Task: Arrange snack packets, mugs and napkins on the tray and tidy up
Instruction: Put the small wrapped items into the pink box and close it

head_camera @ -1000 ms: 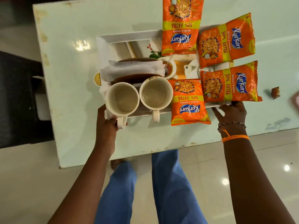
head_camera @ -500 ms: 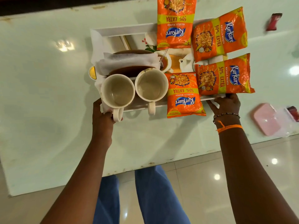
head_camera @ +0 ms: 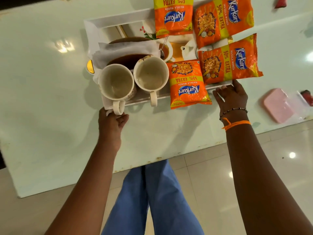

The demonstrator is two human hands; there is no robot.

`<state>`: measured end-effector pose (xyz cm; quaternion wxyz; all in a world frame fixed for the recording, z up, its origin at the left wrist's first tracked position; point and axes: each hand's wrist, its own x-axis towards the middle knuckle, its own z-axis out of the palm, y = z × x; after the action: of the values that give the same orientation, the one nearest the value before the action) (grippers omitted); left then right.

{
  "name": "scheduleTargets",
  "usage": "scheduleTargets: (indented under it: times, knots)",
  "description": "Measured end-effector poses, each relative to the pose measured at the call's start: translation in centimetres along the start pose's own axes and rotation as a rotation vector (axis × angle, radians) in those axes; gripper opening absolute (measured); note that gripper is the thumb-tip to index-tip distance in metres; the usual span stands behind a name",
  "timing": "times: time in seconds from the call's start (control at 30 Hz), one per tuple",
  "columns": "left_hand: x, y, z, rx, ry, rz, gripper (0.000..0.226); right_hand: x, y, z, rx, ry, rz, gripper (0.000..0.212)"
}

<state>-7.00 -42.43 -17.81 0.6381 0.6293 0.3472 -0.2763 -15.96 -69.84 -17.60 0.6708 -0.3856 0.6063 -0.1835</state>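
A white-rimmed tray [head_camera: 118,19] sits low over the pale green table [head_camera: 50,99]. On it two empty cream mugs [head_camera: 116,82] [head_camera: 150,73] stand side by side at the near edge, handles toward me. Behind them a white napkin [head_camera: 128,48] lies across a brown plate [head_camera: 128,61]. Several orange snack packets [head_camera: 188,83] [head_camera: 230,60] [head_camera: 223,19] [head_camera: 172,16] fill the right half, some overhanging the rim. My left hand [head_camera: 111,122] grips the tray's near-left corner under a mug handle. My right hand [head_camera: 232,97] holds the near-right edge, fingers spread.
A pink box [head_camera: 277,106] lies on the table to the right of my right hand, with a small red item [head_camera: 308,97] beyond it. Another red item [head_camera: 281,2] is at the far right. The table's near edge runs above my blue-trousered legs [head_camera: 160,200] and the tiled floor.
The tray and both hands have shifted right along the table; the pink box and red items have come into view. My right hand's fingers look more spread on the edge.
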Motion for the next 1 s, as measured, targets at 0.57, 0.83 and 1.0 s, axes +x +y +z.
scheduleTargets:
  times: [0.57,0.83,1.0]
  knots:
    - [-12.8,-6.9,14.4,0.349,-0.639,-0.241,0.024,2.9,-6.7,-12.1,-1.586,0.238,-0.643,0.061]
    - [-13.8,-10.5,24.6,0.507,-0.588,-0.307,0.016,8.7,-10.1,-15.2,-1.769,-0.025,-0.451,0.071]
    - [-14.3,-11.6,31.0,0.33,-0.58,-0.388,0.053,9.0,-12.8,-16.6,-1.083,-0.183,-0.4,0.071]
